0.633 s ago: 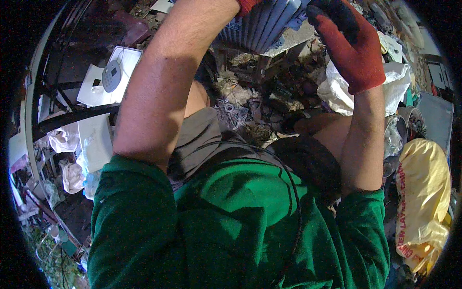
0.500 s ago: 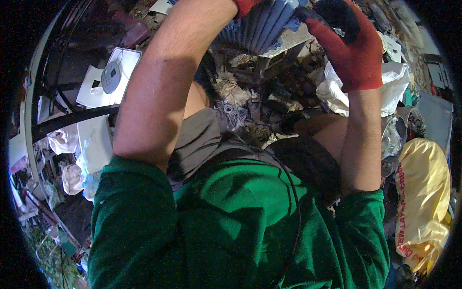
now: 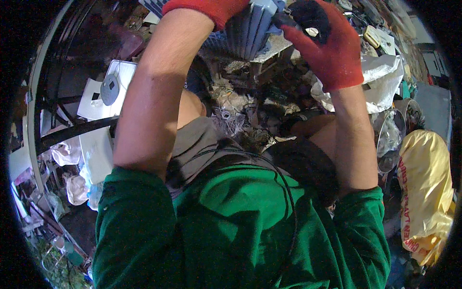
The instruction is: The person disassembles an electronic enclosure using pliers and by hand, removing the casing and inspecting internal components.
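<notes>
1. Up top, both hands wore red gloves with dark palms, forearms bare, green sleeves pushed up.
2. Left hand (image 3: 207,7) was at the upper edge, mostly cut off by the frame; it sat against the blue ribbed plastic piece (image 3: 250,29), but whether its fingers were curled round it, I could not tell.
3. Right hand (image 3: 322,41) was closed on the right end of that same blue piece, fingers wrapped over its edge (dark palm facing the camera).
4. Blue ribbed piece was held up between the two hands, near the top centre, above a heap of scrap and tangled wire (image 3: 240,111).
5. White flat box with a grey disc (image 3: 113,89) lay to the left, well apart from the hands.
6. Crumpled white plastic sheet (image 3: 380,82) lay just right of the right wrist.
7. Yellow sack (image 3: 426,188) stood at the far right, beside a clear plastic container (image 3: 390,139).
</notes>
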`<state>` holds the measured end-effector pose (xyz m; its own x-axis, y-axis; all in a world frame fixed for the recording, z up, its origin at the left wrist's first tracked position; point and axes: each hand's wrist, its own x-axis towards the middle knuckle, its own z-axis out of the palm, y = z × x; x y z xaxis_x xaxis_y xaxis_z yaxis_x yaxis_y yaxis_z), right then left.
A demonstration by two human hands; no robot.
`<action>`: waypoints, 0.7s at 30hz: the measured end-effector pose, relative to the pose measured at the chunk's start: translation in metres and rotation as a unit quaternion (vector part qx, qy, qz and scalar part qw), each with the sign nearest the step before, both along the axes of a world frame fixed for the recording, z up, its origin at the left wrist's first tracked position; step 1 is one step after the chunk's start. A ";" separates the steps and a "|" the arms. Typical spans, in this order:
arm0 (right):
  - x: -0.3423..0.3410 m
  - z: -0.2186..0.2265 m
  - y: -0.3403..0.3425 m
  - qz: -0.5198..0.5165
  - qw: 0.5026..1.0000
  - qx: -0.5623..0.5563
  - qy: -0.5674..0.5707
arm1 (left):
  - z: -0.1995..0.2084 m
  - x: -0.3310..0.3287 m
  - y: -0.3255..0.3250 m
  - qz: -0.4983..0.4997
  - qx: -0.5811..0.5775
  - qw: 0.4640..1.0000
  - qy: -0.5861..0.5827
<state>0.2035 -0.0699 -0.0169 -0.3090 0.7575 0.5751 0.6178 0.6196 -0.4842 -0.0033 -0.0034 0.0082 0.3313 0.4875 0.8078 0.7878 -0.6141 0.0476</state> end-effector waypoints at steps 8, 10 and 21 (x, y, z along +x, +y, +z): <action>0.005 -0.026 0.011 0.011 0.997 0.068 0.031 | -0.006 0.004 0.003 0.012 0.031 0.999 -0.015; 0.008 -0.026 0.010 -0.004 0.997 0.083 0.007 | -0.004 0.004 0.001 0.000 -0.013 1.000 -0.013; 0.006 -0.021 0.007 -0.002 0.997 -0.023 0.068 | -0.001 0.003 -0.001 -0.011 -0.004 1.000 -0.015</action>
<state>0.2091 -0.0626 -0.0382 -0.2275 0.7852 0.5759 0.5467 0.5924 -0.5918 -0.0005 -0.0048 0.0069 0.3173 0.4872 0.8136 0.7718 -0.6312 0.0770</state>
